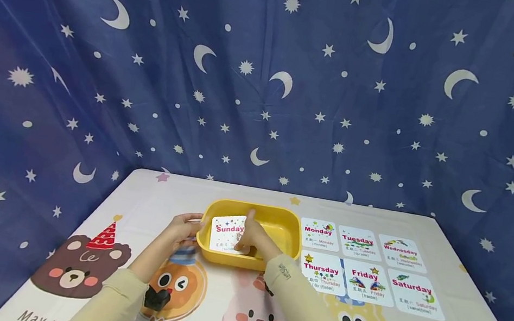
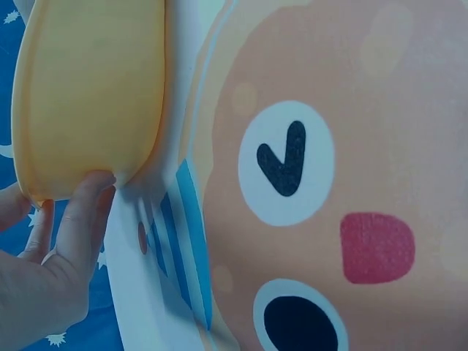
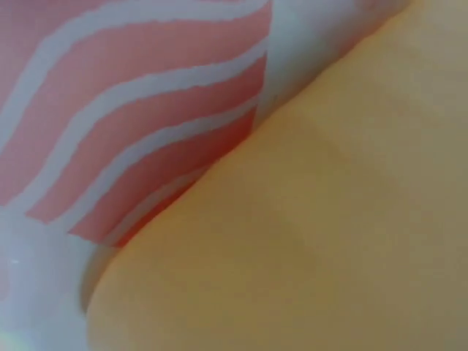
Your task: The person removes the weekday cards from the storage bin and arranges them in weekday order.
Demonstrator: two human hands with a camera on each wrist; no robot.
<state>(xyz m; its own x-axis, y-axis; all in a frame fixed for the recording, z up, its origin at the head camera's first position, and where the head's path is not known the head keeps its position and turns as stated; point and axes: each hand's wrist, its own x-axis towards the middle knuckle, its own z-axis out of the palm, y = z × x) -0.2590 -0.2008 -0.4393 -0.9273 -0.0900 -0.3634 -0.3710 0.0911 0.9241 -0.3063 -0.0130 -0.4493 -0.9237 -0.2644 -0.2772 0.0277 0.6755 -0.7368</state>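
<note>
A yellow plastic bin point(image 1: 281, 235) sits on the table, left of several weekday cards. My left hand point(image 1: 182, 229) holds the bin's left end; in the left wrist view, fingers point(image 2: 84, 212) press its outer wall. Inside the bin, my right hand point(image 1: 252, 234) pinches the right side of a white "Sunday" card point(image 1: 224, 235), whose printed face is up. The card's right edge is partly hidden by that hand. In the right wrist view the bin's yellow wall point(image 3: 314, 219) fills much of the picture, and the right hand is not visible there.
Right of the bin lie two rows of cards: Monday point(image 1: 319, 235), Tuesday point(image 1: 358, 244) and Wednesday point(image 1: 401, 254) behind, Thursday point(image 1: 322, 274), Friday point(image 1: 367, 283) and Saturday point(image 1: 415, 295) in front. A cartoon-print cloth point(image 1: 173, 192) covers the table. A blue star-and-moon curtain point(image 1: 246, 98) hangs behind.
</note>
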